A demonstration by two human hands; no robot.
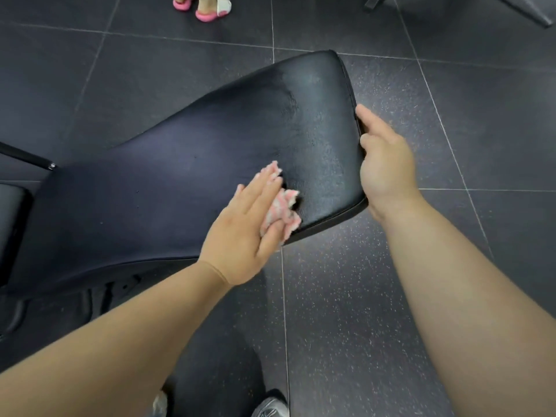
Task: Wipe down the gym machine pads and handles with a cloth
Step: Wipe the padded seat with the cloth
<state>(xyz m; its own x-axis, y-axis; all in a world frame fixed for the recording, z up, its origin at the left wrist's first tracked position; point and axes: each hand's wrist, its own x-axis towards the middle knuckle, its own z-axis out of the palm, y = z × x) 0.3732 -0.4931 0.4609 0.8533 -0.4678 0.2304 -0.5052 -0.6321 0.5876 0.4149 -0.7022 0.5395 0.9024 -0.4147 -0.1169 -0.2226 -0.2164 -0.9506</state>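
Right now my left grip (pixel 240 233) lies flat on the black bench pad (pixel 186 164), palm down. Its fingers are straight and spread, pressing a pink-and-white cloth (pixel 282 209) against the upholstery. The cloth is bunched under my fingers near the pad's near corner, just inside its piped edge. Fluffy bits stick out past my fingertips and beside my thumb. That grip is not curled round the cloth; it only pins it to the surface.

My right grip (pixel 385 167) is closed on the pad's end edge. The fingers wrap over the rim and out of sight underneath, and the back of the hand faces up. The two grips are near each other, with the pad's corner between them.

The pad is long and runs away from that end toward a second black cushion (pixel 12 218), which nearly touches it. The stretch of pad nearest my right grip has a grainier, shinier look than the rest. A dark metal bar (pixel 27 156) with a silver tip pokes in just beyond the pad's far side, close to that cushion.

Dark speckled floor tiles (pixel 451 266) with pale joints lie all around the pad. Below the pad's near edge I see the toes of my grey shoes (pixel 270 407). Well beyond the pad's far side stand another person's feet in pink-soled sandals (pixel 207 7). A grey machine foot (pixel 523 10) is off past the pad's end.
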